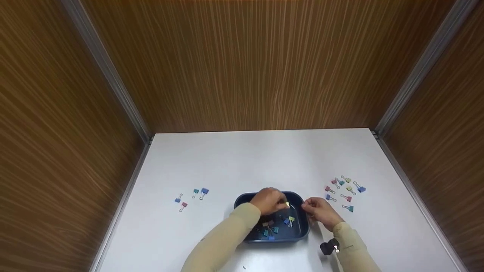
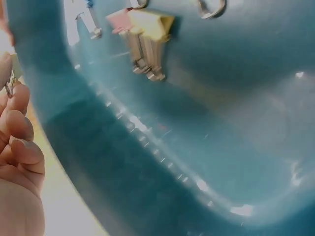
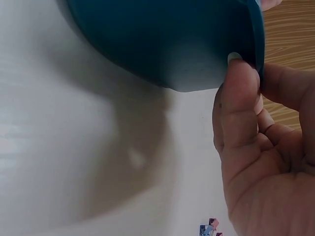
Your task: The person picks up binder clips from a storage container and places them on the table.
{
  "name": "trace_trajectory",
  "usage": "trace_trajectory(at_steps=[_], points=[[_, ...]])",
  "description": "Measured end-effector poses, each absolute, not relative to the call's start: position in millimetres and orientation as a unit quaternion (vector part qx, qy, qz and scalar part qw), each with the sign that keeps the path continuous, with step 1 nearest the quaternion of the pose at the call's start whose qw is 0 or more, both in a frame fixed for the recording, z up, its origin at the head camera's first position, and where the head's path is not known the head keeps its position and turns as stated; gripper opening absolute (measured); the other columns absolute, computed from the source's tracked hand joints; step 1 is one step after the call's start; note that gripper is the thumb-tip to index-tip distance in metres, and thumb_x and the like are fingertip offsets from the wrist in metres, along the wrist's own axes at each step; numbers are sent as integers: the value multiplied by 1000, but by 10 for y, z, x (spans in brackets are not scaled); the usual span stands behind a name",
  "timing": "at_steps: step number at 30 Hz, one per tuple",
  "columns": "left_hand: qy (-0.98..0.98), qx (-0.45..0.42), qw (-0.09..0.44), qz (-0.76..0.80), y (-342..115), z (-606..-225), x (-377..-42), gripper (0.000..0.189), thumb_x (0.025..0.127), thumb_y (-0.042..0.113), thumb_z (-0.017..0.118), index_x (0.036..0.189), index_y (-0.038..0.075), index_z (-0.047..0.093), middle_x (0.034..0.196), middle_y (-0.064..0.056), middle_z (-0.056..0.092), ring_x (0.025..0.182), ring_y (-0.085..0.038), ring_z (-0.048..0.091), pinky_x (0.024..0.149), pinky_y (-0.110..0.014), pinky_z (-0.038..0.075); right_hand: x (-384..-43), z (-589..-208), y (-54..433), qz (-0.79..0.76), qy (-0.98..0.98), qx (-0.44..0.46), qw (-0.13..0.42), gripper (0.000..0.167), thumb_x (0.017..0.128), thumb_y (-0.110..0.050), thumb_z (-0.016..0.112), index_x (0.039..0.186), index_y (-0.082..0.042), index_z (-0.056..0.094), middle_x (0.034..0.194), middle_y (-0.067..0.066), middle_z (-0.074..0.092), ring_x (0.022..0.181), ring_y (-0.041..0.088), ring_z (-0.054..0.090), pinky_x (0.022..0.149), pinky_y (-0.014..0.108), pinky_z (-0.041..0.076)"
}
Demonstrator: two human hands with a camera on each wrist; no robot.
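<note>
My left hand [image 1: 269, 201] reaches over a dark blue plastic tray [image 1: 280, 240] and pinches a small yellow binder clip [image 1: 287, 204] at its fingertips. The left wrist view shows the metal handle of this binder clip [image 2: 10, 84] between finger and thumb; most of its body is hidden. My right hand [image 1: 322, 212] grips the tray's right rim, thumb and fingers on either side of the wall [image 3: 206, 69]. Inside the tray lie several binder clips, among them a yellow clip [image 1: 291, 218] and a teal clip [image 1: 275, 229]. My left forearm covers part of the tray.
To the right of the tray lie several loose binder clips, including a red one [image 1: 348, 198] and a blue one [image 1: 362, 189]. More clips, such as a blue one [image 1: 204, 190], lie on the left of the white table [image 1: 242, 158]. Wood-grain panels [image 1: 242, 75] enclose the table.
</note>
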State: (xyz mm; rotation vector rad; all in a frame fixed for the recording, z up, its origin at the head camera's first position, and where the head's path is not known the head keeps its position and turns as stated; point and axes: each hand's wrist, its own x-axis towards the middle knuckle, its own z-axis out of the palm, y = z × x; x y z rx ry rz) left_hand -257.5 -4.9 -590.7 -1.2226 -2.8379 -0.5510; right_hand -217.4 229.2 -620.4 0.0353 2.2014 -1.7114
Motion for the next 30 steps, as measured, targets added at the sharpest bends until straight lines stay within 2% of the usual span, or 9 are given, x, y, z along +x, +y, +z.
trace_trajectory(at_steps=[8,14,20,30], points=[[-896,-385,50,-214,-284,-5697,-2595,24,86,40,70,93,18,76,87,10,71,80,-2,62,79,-18,49,-2175,-6196,2297,-601,780,11,175,23,94,-17,62,99,5,57,82,4,56,72,17,54,59,30,50],[-887,-377,102,-245,-593,-5598,-2634,24,86,38,71,92,15,76,82,7,70,74,-4,61,72,-21,50,-2177,-6191,2300,-598,783,13,168,20,94,-17,62,95,2,58,79,4,55,68,16,53,54,28,48],[-899,-319,111,-279,-977,-5550,-2694,22,85,33,73,92,13,75,82,4,69,71,-6,61,68,-22,51,-2173,-6185,2292,-601,781,14,169,16,94,-14,60,94,2,58,78,2,55,67,15,53,54,27,48],[-920,-198,139,-308,-1865,-5686,-2808,18,84,30,74,89,13,75,81,3,68,74,-11,61,70,-30,51,-2151,-6204,2251,-598,785,12,161,18,93,-16,62,93,1,58,79,3,55,68,15,53,55,29,48]])
